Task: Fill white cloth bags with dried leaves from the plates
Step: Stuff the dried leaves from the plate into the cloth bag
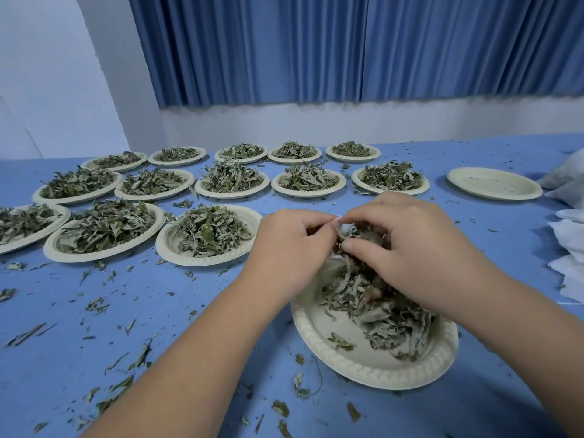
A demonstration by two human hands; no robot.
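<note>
A cream paper plate point(344, 358) lies near me on the blue table, with dried leaves point(379, 311) heaped on its far half. Above that heap my left hand point(290, 248) pinches the rim of a white cloth bag point(343, 227), which my hands mostly hide. My right hand point(420, 248) curls its fingers round a clump of leaves at the bag's mouth. Only a sliver of white fabric shows between my thumbs.
Several plates heaped with leaves point(208, 235) stand in rows at the left and back. An emptied plate point(493, 183) sits at the back right. White cloth bags point(568, 248) are piled at the right edge. Leaf crumbs litter the blue tabletop point(158, 327).
</note>
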